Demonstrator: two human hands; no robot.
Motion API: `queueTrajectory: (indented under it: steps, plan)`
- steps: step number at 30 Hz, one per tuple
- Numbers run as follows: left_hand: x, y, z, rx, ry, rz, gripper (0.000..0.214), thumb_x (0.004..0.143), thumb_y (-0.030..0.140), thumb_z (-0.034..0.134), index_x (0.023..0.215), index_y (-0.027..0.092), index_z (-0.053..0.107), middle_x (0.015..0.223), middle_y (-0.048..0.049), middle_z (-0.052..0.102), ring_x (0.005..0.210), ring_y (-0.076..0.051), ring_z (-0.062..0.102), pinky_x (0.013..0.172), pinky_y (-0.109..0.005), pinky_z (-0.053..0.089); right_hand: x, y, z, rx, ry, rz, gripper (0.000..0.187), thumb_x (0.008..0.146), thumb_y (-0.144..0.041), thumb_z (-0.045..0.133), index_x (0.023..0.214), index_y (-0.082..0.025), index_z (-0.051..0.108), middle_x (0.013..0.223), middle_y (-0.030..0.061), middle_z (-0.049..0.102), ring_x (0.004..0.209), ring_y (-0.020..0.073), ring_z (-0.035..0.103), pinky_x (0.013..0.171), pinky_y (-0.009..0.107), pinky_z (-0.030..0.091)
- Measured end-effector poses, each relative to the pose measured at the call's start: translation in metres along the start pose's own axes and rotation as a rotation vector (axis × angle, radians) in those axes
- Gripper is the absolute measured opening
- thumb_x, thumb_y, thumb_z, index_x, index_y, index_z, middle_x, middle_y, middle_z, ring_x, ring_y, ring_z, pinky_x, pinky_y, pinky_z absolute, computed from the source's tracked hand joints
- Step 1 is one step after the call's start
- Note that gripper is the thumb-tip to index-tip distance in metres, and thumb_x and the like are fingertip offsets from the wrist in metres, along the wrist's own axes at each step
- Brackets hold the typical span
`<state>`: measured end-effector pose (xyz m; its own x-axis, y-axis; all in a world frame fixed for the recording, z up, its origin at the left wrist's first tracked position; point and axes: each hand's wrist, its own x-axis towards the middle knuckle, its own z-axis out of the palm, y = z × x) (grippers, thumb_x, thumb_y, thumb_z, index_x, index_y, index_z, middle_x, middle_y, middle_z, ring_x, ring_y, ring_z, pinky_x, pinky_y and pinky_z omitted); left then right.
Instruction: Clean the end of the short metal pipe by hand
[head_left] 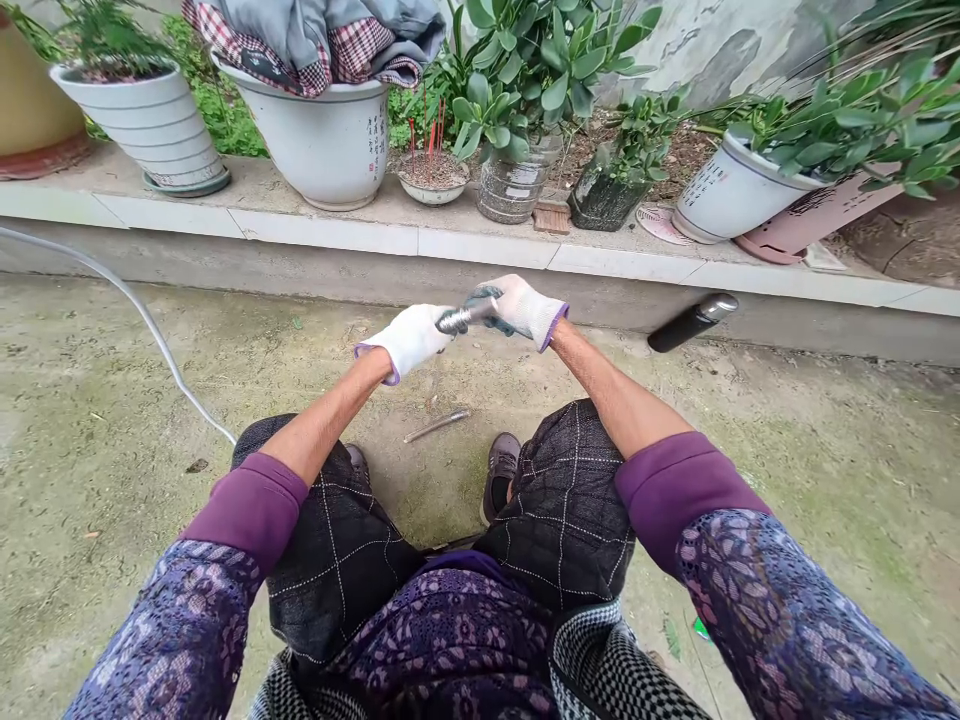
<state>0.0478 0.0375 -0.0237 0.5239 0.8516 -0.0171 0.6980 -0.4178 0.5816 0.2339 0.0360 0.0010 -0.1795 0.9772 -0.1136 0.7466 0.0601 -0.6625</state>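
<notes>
A short silver metal rod (465, 318) sits at 12 o'clock above the knees, between two white knit gloves. The right hand (523, 308) is clenched around it, its dark rubber-coated fingers (486, 298) curling over the shaft. The left hand (405, 341) presses against the rod's near end, though it cannot be told whether it grips. Lower down, a thin metal strip (436, 425) lies on mossy grey concrete ground (787, 480), just beyond the dark quilted trousers (562, 510). A grey cable (142, 315) curves in from 9 o'clock. At 2 o'clock, a black cylinder with a silver cap (694, 322) lies against a low concrete ledge (375, 275) edged with white tile. On the ledge stand a white ceramic pot (337, 150) with black vertical characters too small to read, folded plaid clothes (315, 50) piled on it, and a glass jar (511, 185) holding a leafy green plant (540, 70).
</notes>
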Motion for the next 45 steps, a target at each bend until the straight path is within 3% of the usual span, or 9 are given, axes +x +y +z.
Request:
queueTrajectory:
  steps: [5, 9, 14, 18, 24, 29, 35, 41, 45]
  plan:
    - [0.009, -0.013, -0.003, -0.294, 0.193, -0.226, 0.025, 0.077, 0.02, 0.059, 0.098, 0.015, 0.071, 0.061, -0.0037, 0.063, 0.046, -0.013, 0.054, 0.049, -0.023, 0.044, -0.008, -0.011, 0.016, -0.074, -0.05, -0.058, 0.02, 0.083, -0.022, 0.055, 0.089, -0.014, 0.072, 0.061, -0.0003, 0.06, 0.047, 0.0081, 0.046, 0.05, 0.023, 0.036]
    - [0.017, -0.022, 0.001, 0.097, 0.1, -0.238, 0.023, 0.084, 0.024, 0.053, 0.093, 0.015, 0.073, 0.07, -0.0107, 0.069, 0.063, -0.021, 0.065, 0.065, -0.03, 0.05, -0.014, -0.022, 0.025, -0.291, -0.065, -0.256, 0.021, 0.084, -0.025, 0.056, 0.091, -0.016, 0.074, 0.068, 0.0002, 0.064, 0.059, 0.0101, 0.05, 0.058, 0.024, 0.035]
    - [0.008, -0.018, 0.008, 0.561, -0.04, -0.175, 0.032, 0.087, 0.015, 0.045, 0.106, 0.014, 0.071, 0.09, -0.0177, 0.071, 0.092, -0.029, 0.069, 0.082, -0.038, 0.05, -0.014, -0.021, 0.018, -0.426, -0.108, -0.194, 0.025, 0.085, -0.031, 0.054, 0.087, -0.018, 0.074, 0.067, 0.0, 0.064, 0.058, 0.0109, 0.048, 0.056, 0.026, 0.031]
    - [-0.001, -0.01, 0.01, 0.664, -0.162, -0.064, 0.03, 0.084, 0.01, 0.046, 0.099, 0.011, 0.072, 0.09, -0.0197, 0.071, 0.095, -0.033, 0.069, 0.082, -0.041, 0.049, -0.002, -0.009, 0.01, -0.45, -0.045, -0.221, 0.021, 0.081, -0.031, 0.057, 0.08, -0.017, 0.073, 0.071, 0.0013, 0.064, 0.063, 0.0112, 0.048, 0.057, 0.026, 0.032]
    - [-0.005, 0.003, -0.005, 0.17, -0.166, -0.042, 0.018, 0.08, 0.029, 0.059, 0.083, 0.016, 0.072, 0.065, -0.005, 0.063, 0.06, -0.017, 0.06, 0.059, -0.027, 0.046, 0.003, 0.002, 0.0, 0.151, -0.037, -0.03, 0.016, 0.076, -0.027, 0.06, 0.081, -0.014, 0.067, 0.057, -0.0035, 0.052, 0.045, 0.0065, 0.036, 0.043, 0.022, 0.028]
    - [-0.021, 0.02, -0.02, -0.415, -0.068, -0.065, 0.026, 0.075, 0.03, 0.067, 0.097, 0.016, 0.069, 0.062, 0.0011, 0.055, 0.046, -0.008, 0.044, 0.042, -0.02, 0.038, -0.006, -0.001, -0.004, 0.562, -0.124, 0.064, 0.012, 0.077, -0.026, 0.064, 0.075, -0.018, 0.055, 0.045, -0.0083, 0.038, 0.036, 0.0055, 0.028, 0.033, 0.02, 0.019]
    - [-0.019, 0.022, -0.025, -0.88, -0.015, -0.14, 0.03, 0.086, 0.045, 0.06, 0.095, 0.017, 0.063, 0.053, 0.0042, 0.048, 0.039, -0.005, 0.036, 0.038, -0.017, 0.036, -0.01, -0.008, -0.004, 0.523, 0.004, 0.025, 0.006, 0.082, -0.023, 0.06, 0.081, -0.018, 0.058, 0.047, -0.0075, 0.043, 0.037, 0.0062, 0.034, 0.033, 0.019, 0.029]
    - [-0.006, 0.012, -0.017, -1.015, 0.066, -0.162, 0.017, 0.083, 0.024, 0.063, 0.095, 0.013, 0.06, 0.065, -0.0009, 0.063, 0.046, -0.006, 0.051, 0.051, -0.021, 0.048, -0.001, -0.001, -0.002, 0.448, -0.011, 0.005, 0.014, 0.079, -0.02, 0.059, 0.091, -0.014, 0.063, 0.067, 0.0032, 0.066, 0.052, 0.0121, 0.057, 0.047, 0.024, 0.049]
    - [0.006, 0.007, -0.013, -1.193, 0.188, -0.204, 0.017, 0.081, 0.02, 0.064, 0.096, 0.015, 0.057, 0.075, -0.0033, 0.067, 0.056, -0.01, 0.062, 0.064, -0.029, 0.055, 0.008, 0.009, 0.006, 0.329, 0.175, -0.05, 0.022, 0.073, -0.015, 0.059, 0.094, -0.013, 0.066, 0.093, 0.0067, 0.071, 0.075, 0.0144, 0.064, 0.065, 0.028, 0.056]
